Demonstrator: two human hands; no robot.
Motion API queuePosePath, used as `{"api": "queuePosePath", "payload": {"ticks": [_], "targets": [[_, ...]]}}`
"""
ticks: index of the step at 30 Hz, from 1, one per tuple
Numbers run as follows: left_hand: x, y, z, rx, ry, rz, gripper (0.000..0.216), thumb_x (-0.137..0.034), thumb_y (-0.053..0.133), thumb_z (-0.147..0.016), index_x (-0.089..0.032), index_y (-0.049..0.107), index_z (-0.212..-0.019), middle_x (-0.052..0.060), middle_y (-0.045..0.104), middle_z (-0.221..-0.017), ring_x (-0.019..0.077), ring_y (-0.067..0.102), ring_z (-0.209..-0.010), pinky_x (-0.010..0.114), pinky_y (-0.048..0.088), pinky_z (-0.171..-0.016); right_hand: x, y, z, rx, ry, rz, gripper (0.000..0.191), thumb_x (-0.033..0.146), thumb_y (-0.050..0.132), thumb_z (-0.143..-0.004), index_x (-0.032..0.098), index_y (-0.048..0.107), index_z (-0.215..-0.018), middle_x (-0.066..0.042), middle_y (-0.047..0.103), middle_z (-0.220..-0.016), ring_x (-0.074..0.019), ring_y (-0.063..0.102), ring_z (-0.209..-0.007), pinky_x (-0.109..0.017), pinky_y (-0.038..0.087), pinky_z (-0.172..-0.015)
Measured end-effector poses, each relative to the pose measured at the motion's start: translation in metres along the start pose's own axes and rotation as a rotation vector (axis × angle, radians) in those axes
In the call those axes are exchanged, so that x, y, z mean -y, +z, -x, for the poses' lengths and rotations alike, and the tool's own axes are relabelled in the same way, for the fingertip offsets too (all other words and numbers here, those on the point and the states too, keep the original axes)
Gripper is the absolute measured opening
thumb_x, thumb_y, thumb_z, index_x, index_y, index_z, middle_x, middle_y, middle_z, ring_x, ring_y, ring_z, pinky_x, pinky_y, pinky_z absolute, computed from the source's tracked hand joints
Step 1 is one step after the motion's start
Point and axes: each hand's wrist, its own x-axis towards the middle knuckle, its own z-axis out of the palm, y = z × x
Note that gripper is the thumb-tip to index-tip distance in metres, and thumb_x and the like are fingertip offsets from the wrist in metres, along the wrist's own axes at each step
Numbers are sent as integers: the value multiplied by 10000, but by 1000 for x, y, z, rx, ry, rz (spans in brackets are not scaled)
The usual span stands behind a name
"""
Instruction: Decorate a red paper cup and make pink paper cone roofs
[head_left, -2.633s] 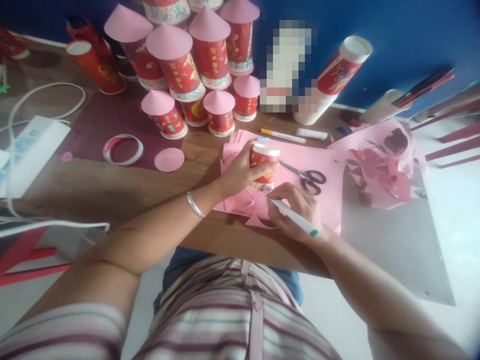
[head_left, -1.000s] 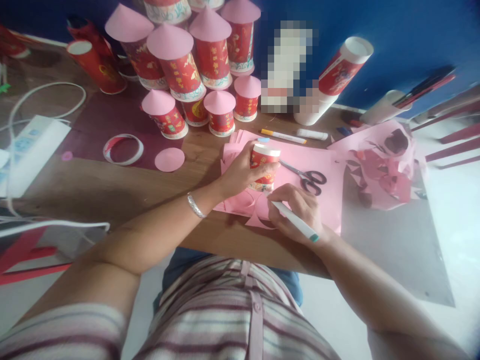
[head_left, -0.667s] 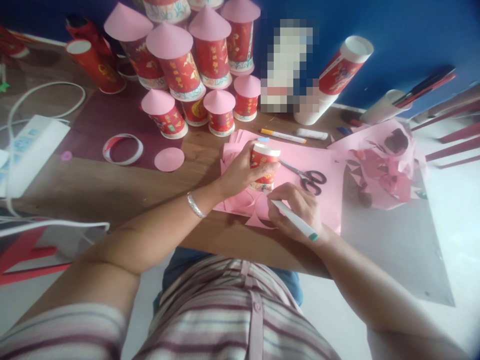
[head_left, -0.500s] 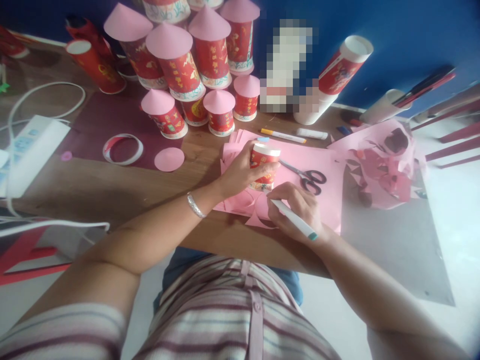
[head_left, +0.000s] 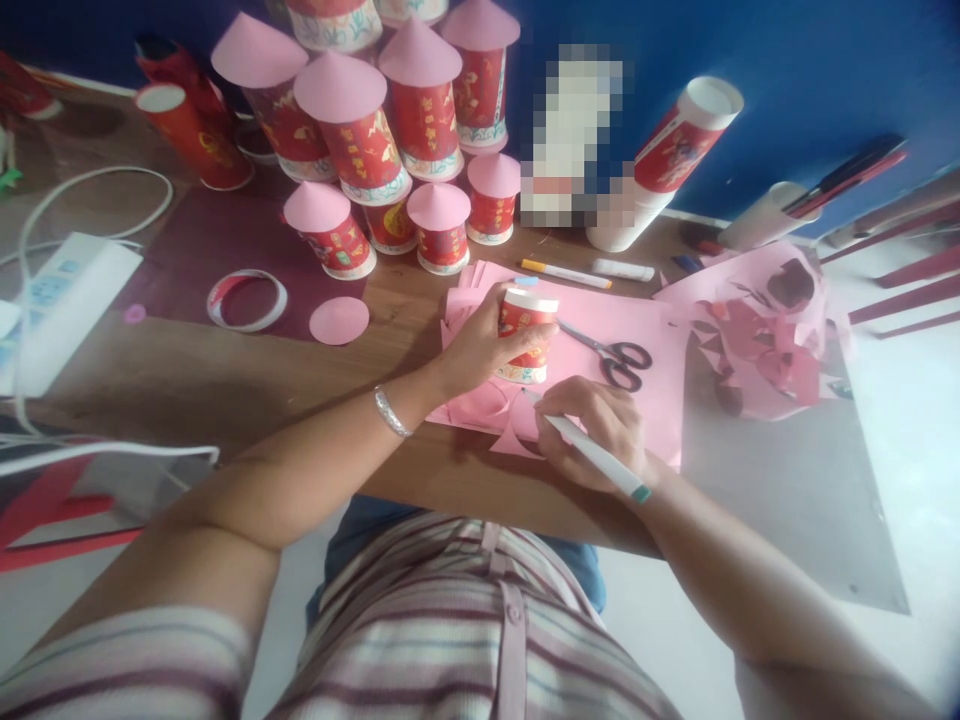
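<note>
My left hand (head_left: pixel 484 340) is wrapped round a small red paper cup (head_left: pixel 517 318), its white end up and a white band with coloured drawing near its lower end. In my right hand (head_left: pixel 596 430) is a white marker (head_left: pixel 600 455) with a green end, its tip just below the cup and apart from it. Both hands are over a stack of pink paper sheets (head_left: pixel 652 400). Dark-handled scissors (head_left: pixel 619 362) lie on the sheets, right of the cup. Cut pink scraps (head_left: pixel 517 435) show beneath the cup.
Several red paper-cup lanterns (head_left: pixel 356 150) with pink cone tops stand at the back. An orange-ended marker (head_left: pixel 566 274), a cup stack (head_left: pixel 679 140), crumpled pink offcuts (head_left: pixel 772 350), a paper ring (head_left: pixel 247 300), a pink disc (head_left: pixel 340 320) and a white power strip (head_left: pixel 71 305) surround the work spot.
My right hand has drawn the marker slightly down and right, away from the cup's lower band. The left hand still holds the cup in nearly the same place.
</note>
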Motion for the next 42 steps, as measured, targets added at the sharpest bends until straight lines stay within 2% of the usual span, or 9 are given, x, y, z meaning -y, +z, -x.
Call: {"api": "queuePosePath", "payload": {"ticks": [5,9,15,20,24,28,32,39,42], "targets": [[-1,0,2,-25,2,-4,524,-511,731,-857,-207,517,-1226,80,652,-1157,218,635,-1051,385,528,-929,0,1,0,-10,4,11,187,59,567,-880,224,554,-966,16,651,-742,-119,627,-606,-240,526,-563],[-5,1,5,-23,-12,60,454,-497,644,-926,-199,519,-1246,81,644,-1164,230,626,-1108,396,526,-963,0,1,-1,-29,7,18,182,65,575,-889,227,556,-969,20,648,-734,-121,632,-606,-239,528,-567],[0,-3,4,5,-3,136,441,-405,674,-874,-214,520,-1240,50,636,-1118,207,636,-1033,382,540,-923,-1,0,-3,-61,13,27,192,63,569,-881,234,563,-969,28,644,-730,-119,625,-593,-242,523,-561],[6,-7,-1,12,-3,152,444,-404,704,-846,-232,548,-1224,47,651,-1123,205,642,-1026,368,532,-910,-1,1,-2,-68,16,33,199,58,574,-877,233,569,-972,26,642,-729,-120,626,-594,-244,520,-555],[-1,-6,0,-14,30,148,510,-423,782,-807,-238,545,-1219,57,664,-1178,214,652,-1072,362,527,-916,-2,1,-1,-74,13,26,206,55,570,-876,234,566,-976,29,637,-733,-120,628,-595,-245,522,-549],[-10,-3,3,-46,-25,125,555,-446,844,-764,-198,544,-1160,78,690,-1130,215,673,-1006,355,537,-865,-2,1,-2,-72,6,6,202,51,568,-870,223,569,-977,22,634,-734,-122,633,-598,-246,518,-550],[-12,-1,4,-46,-62,146,531,-474,828,-788,-189,553,-1142,73,701,-1086,209,682,-977,345,539,-839,-3,2,-2,-78,13,2,215,53,572,-874,230,575,-998,23,644,-748,-128,650,-619,-251,526,-563],[-6,-3,3,-46,-63,232,516,-489,778,-830,-193,573,-1200,84,705,-1131,228,686,-1047,354,548,-869,-5,3,1,-113,17,4,239,64,589,-890,243,587,-1048,8,677,-796,-143,687,-674,-265,573,-584],[-8,-3,4,-55,-33,241,460,-480,771,-837,-192,594,-1149,77,698,-1105,230,680,-1054,363,551,-883,-5,3,2,-132,14,15,255,58,607,-879,235,602,-1063,-9,696,-818,-157,710,-697,-275,591,-594]]}}
